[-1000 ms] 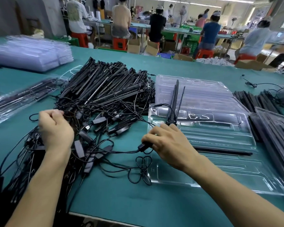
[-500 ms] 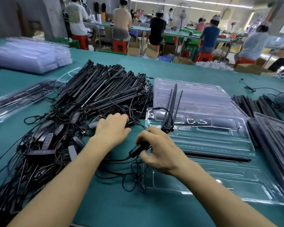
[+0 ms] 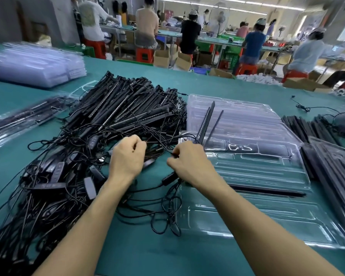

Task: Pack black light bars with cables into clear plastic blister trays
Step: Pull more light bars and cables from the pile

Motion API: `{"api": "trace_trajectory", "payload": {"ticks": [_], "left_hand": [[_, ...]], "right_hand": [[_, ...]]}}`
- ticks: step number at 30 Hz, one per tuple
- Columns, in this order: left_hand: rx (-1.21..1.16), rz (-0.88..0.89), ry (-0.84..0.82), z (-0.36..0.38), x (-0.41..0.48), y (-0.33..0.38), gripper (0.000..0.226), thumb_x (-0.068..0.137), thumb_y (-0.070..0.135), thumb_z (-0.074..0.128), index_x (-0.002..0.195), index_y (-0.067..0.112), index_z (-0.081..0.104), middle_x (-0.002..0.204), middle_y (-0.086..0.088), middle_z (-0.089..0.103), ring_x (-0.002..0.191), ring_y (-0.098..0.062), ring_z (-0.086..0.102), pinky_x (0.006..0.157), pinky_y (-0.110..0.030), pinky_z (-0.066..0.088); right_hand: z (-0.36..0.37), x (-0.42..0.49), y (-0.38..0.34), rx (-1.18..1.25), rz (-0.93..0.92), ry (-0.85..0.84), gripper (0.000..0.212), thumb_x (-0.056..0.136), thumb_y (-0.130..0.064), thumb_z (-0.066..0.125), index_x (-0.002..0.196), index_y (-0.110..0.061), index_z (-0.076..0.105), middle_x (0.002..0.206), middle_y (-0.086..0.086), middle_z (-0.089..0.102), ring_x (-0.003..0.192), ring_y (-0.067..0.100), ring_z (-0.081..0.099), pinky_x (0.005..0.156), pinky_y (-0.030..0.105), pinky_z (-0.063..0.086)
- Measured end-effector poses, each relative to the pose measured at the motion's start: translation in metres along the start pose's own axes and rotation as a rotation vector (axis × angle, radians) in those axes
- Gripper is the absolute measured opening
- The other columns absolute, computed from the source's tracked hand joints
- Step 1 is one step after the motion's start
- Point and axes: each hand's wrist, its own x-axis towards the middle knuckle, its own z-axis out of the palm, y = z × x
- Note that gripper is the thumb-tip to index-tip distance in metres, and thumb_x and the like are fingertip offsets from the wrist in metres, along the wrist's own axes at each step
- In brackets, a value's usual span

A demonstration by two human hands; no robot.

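A big heap of black light bars (image 3: 124, 110) with tangled cables (image 3: 54, 188) covers the left of the green table. An open clear blister tray (image 3: 255, 166) lies to the right, one black bar (image 3: 267, 191) along its hinge. My right hand (image 3: 189, 164) grips a bundle of thin light bars (image 3: 207, 124) that stick up over the tray, and its inline controller (image 3: 169, 178) hangs below the palm. My left hand (image 3: 127, 156) pinches a thin cable just left of the right hand.
Stacked clear trays (image 3: 34, 64) sit at the far left and packed trays (image 3: 18, 120) below them. More bars (image 3: 315, 126) and a filled tray (image 3: 339, 168) lie at the right edge. People work at benches behind the table.
My left hand came from the cable pile at the left to the middle and took a cable beside the right hand. The right hand lifted slightly with the bars.
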Motion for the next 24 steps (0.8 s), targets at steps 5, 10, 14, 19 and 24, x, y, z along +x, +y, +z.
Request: {"api": "trace_trajectory", "payload": {"ticks": [5,10,14,19,24], "left_hand": [[0.367,0.013,0.183,-0.038,-0.033,0.006,0.045,0.075,0.041,0.047,0.044,0.009,0.039,0.052,0.002,0.046,0.045,-0.018,0.041,0.054,-0.031,0.032],[0.606,0.028,0.390,-0.071,-0.034,-0.005,0.036,0.086,0.029,0.057,0.054,0.017,0.045,0.067,-0.003,0.048,0.062,-0.022,0.046,0.073,-0.046,0.038],[0.741,-0.030,0.339,-0.071,-0.025,0.002,0.013,0.091,0.030,0.057,0.091,0.018,0.059,0.096,-0.008,0.056,0.090,-0.029,0.051,0.084,-0.049,0.037],[0.577,0.273,-0.003,-0.050,-0.012,0.032,0.018,0.092,0.022,0.060,0.106,0.032,0.066,0.113,0.006,0.064,0.096,-0.018,0.059,0.082,-0.038,0.048],[0.997,0.365,-0.417,-0.014,0.002,0.043,0.033,0.088,0.057,0.059,0.114,0.040,0.068,0.143,0.014,0.049,0.131,-0.015,0.041,0.108,-0.041,0.029]], "right_hand": [[-0.015,0.014,0.005,0.055,-0.072,0.175,0.028,0.094,-0.036,0.053,0.070,-0.022,0.054,0.083,0.008,0.062,0.073,0.024,0.060,0.066,0.035,0.051],[-0.017,0.019,0.025,0.288,0.090,0.156,0.038,0.093,-0.027,0.054,0.060,-0.017,0.039,0.058,-0.002,0.044,0.055,0.015,0.038,0.053,0.030,0.029],[-0.006,0.013,0.029,0.496,0.208,0.089,0.028,0.094,-0.030,0.053,0.071,-0.017,0.043,0.068,0.004,0.048,0.066,0.019,0.042,0.063,0.034,0.035],[0.000,0.015,0.030,0.699,0.312,0.046,0.029,0.089,-0.022,0.061,0.072,-0.018,0.038,0.070,0.004,0.041,0.075,0.024,0.050,0.062,0.036,0.030],[0.006,0.019,0.028,0.908,0.414,0.042,0.024,0.091,-0.017,0.061,0.077,-0.017,0.041,0.080,0.008,0.044,0.080,0.030,0.059,0.067,0.039,0.041]]}}
